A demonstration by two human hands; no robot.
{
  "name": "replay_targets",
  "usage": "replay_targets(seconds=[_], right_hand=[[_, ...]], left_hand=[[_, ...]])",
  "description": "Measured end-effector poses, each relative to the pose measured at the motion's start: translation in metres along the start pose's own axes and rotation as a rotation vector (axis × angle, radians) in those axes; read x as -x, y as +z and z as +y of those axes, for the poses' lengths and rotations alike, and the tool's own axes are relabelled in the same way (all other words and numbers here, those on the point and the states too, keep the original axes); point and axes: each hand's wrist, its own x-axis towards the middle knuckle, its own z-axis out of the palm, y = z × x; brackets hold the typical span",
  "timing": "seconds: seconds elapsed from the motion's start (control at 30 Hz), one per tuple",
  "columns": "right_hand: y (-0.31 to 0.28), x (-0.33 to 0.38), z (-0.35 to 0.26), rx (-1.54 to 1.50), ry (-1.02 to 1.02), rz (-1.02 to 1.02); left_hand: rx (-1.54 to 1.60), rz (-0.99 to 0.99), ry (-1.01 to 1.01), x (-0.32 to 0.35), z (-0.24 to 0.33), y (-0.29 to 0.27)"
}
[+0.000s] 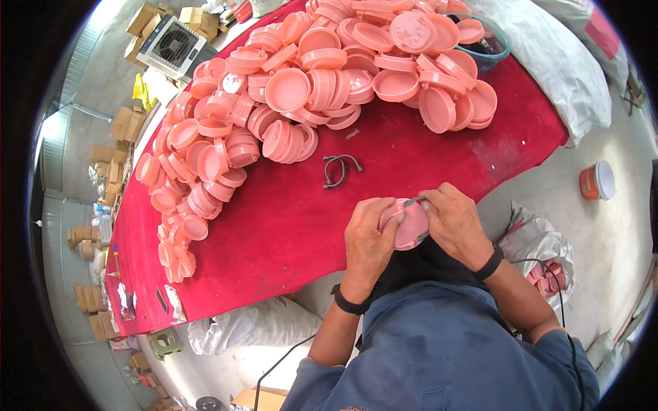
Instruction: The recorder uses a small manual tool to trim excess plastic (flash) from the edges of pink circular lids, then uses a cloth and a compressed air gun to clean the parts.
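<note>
Pink lid (410, 226) between both hands, seemingly

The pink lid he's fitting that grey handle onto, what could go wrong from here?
1. The pink lid is held in the air between the left hand and right hand, past the red table edge; a slip could drop it to the floor.
2. The grey handle is pressed by the fingertips and might pinch one or spring off.
3. The spare handles lie loose near the heaped pile of lids, which could slide over them.
</note>
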Motion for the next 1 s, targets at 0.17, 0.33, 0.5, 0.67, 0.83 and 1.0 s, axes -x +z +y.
replay_targets(seconds=[0.17, 0.33, 0.5, 0.67, 0.83, 1.0], right_hand=[[0.004, 0.001, -0.011, 0.065, -0.008, -0.026], [0.005, 0.006, -0.012, 0.166, -0.052, -0.085], [0.001, 0.006, -0.007, 0.142, -0.089, -0.154], [0.001, 0.016, -0.005, 0.119, -0.154, -0.168], [-0.019, 0.037, -0.019, 0.077, -0.173, -0.342], [-0.016, 0.083, -0.015, 0.129, -0.160, -0.558]], left_hand=[[0.034, -0.031, -0.082, 0.002, 0.006, 0.004], [0.045, -0.041, -0.093, 0.006, 0.003, 0.005], [0.096, -0.063, -0.126, 0.015, -0.003, 0.007], [0.038, -0.129, -0.122, 0.021, 0.001, 0.002], [0.034, -0.221, -0.168, 0.051, 0.011, -0.005], [0.117, -0.405, -0.274, 0.102, 0.004, -0.003]])
